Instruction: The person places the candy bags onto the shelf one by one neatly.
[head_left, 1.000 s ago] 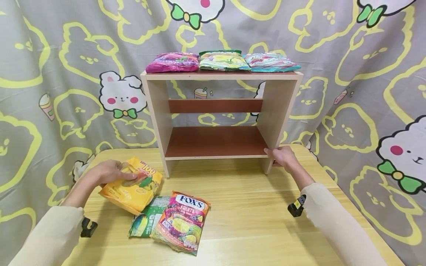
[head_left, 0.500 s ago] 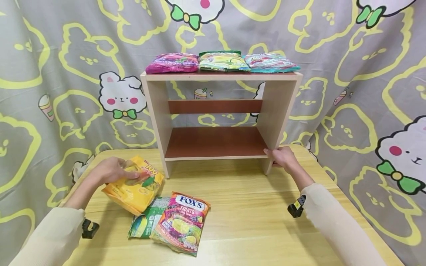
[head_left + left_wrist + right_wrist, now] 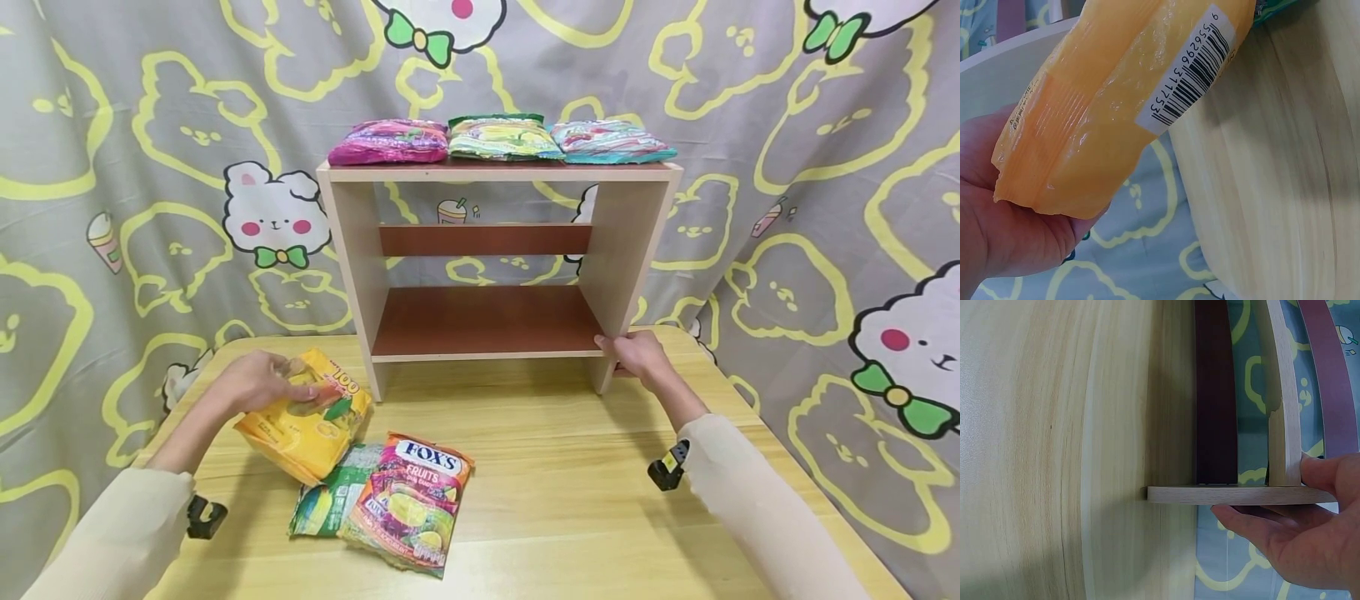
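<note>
My left hand (image 3: 258, 385) grips a yellow candy bag (image 3: 315, 425) printed with "100" and a mango, thumb across its front. From the left wrist view the bag's orange back and barcode (image 3: 1191, 72) show, its lower end tucked in the hand (image 3: 1016, 212). Below it on the table lie a green bag (image 3: 330, 500), partly covered, and an orange-pink FOX'S fruit candy bag (image 3: 416, 504). My right hand (image 3: 637, 354) holds the right side panel of a small wooden shelf (image 3: 487, 321). The right wrist view has that panel (image 3: 1235, 495) between thumb and fingers (image 3: 1260, 531).
On the shelf's top lie a purple bag (image 3: 390, 140), a yellow-green bag (image 3: 506, 137) and a teal-and-red bag (image 3: 611, 140). A light wooden table (image 3: 570, 500) bears everything. Patterned grey curtain (image 3: 810, 250) hangs behind and at both sides.
My left hand and the yellow bag have shifted slightly to the right, the bag's top turning a little. My right hand and the shelf look the same.
</note>
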`<state>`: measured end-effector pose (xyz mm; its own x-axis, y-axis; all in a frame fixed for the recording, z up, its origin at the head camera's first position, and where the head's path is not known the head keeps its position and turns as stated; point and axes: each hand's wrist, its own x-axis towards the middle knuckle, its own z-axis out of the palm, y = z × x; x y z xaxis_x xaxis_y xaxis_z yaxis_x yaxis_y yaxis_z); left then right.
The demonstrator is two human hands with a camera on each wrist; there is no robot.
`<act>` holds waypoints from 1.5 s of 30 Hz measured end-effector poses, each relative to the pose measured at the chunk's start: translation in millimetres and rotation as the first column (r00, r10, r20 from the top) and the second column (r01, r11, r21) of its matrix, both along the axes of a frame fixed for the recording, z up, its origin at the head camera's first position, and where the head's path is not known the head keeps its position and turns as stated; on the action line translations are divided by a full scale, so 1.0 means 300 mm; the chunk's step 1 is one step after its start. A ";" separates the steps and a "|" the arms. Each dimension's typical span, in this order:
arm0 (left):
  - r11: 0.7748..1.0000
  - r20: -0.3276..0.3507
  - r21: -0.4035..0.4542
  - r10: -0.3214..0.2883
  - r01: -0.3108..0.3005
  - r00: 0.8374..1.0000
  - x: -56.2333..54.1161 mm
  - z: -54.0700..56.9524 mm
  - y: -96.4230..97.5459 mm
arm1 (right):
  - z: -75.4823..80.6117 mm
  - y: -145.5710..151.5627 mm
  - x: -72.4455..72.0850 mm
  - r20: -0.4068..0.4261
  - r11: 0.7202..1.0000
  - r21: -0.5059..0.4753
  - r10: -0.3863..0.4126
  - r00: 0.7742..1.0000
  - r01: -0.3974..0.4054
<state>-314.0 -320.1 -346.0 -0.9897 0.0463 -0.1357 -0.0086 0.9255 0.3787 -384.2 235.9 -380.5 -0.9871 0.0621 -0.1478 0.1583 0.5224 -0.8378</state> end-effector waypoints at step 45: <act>0.971 -0.102 -0.072 -0.234 0.228 0.967 0.067 0.190 0.238 | -0.002 0.006 0.005 0.000 1.000 0.006 -0.014 1.000 0.014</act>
